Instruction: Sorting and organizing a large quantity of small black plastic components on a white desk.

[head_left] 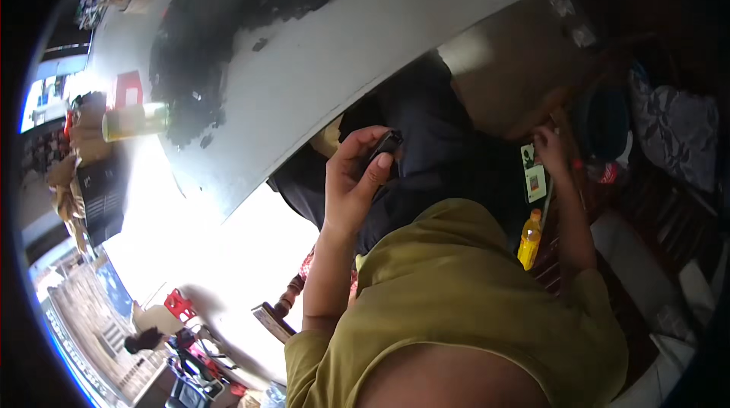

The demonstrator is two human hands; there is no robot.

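My left hand (357, 172) is raised over my lap near the table's edge. Its thumb and fingers pinch a small black part (386, 146), whose exact kind I cannot make out. Away to the right, my right hand (550, 151) is down low beside a white-and-green card (534, 180). Its fingers are curled, and whatever they hold is hidden in the shade. A heap of small black pieces (194, 66) covers part of the grey table (304, 66), with one loose piece (260, 44) apart from it.
A yellow drink bottle (530, 239) is at my right side. Beyond my right hand are a dark bucket (604, 127) and patterned grey cloth (677, 123). A brown surface (494, 73) lies past my knees. A clear yellowish jar (137, 122) is at the table's left end. Someone (148, 339) is far lower left.
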